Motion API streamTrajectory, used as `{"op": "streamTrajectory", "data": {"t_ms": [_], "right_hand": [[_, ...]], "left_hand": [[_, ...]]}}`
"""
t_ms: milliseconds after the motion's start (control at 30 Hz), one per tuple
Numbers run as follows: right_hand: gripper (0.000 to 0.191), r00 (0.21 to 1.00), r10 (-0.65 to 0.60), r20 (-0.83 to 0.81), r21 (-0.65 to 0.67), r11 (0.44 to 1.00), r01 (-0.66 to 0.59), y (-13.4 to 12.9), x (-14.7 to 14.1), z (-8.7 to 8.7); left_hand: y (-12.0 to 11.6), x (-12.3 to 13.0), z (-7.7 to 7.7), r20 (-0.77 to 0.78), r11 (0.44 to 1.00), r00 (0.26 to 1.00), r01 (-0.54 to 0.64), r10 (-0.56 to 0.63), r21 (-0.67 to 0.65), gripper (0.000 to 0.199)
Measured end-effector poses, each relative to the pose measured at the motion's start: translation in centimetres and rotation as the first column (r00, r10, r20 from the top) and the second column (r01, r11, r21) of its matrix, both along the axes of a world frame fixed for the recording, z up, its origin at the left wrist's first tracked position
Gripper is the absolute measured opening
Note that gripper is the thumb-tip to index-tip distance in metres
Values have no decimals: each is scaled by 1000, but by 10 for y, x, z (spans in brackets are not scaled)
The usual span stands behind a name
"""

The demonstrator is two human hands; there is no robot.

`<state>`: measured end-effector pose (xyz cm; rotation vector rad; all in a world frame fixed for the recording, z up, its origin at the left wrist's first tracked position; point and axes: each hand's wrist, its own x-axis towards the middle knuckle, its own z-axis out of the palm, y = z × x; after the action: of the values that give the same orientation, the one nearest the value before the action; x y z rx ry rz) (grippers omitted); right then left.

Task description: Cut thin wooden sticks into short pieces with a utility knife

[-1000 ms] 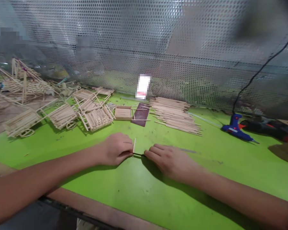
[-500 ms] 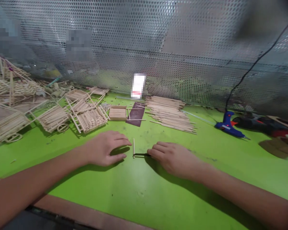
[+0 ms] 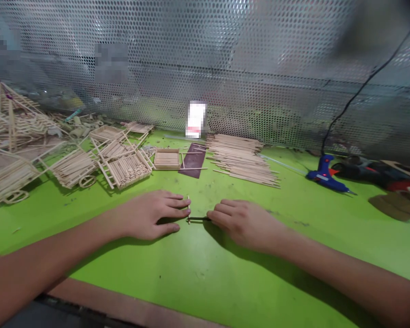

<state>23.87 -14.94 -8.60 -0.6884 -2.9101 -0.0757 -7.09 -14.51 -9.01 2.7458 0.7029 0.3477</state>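
A thin pale wooden stick [image 3: 188,208] is laid on the bright green worktable [image 3: 205,273], its near end meeting a thin dark stick [image 3: 198,219]. The pair is flanked by both hands: the left hand [image 3: 150,215] is held open and flat just beside the pale stick, and the right hand [image 3: 244,223] is slightly curled but open, its fingertips [image 3: 213,215] set at the dark stick's far end. Nothing is gripped by either hand. Beyond them, a broad stack of pale wooden sticks [image 3: 241,159] is spread out, and a blue hot-glue gun [image 3: 324,175] is lying to the right.

Craft-stick carts [image 3: 125,171] left, glue gun [image 3: 325,175] right — sticks [image 3: 188,210] between left hand [image 3: 148,215] and right hand [image 3: 244,223]
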Motion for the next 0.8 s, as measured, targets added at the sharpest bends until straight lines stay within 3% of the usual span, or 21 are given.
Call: {"op": "streamTrajectory", "data": {"t_ms": [333,467,800], "right_hand": [[19,1000,-3,17,-45,999,4,1,-6,1],[18,1000,6,5,-43,999,-6,2,-6,-1],[17,1000,18,-15,-50,999,-19,2,-8,1]], "left_hand": [[5,-2,4,12,999,1000,20,-21,42,36],[4,-2,3,-5,997,1000,11,-10,74,44],[6,0,2,-12,997,999,44,-44,-56,37]]}}
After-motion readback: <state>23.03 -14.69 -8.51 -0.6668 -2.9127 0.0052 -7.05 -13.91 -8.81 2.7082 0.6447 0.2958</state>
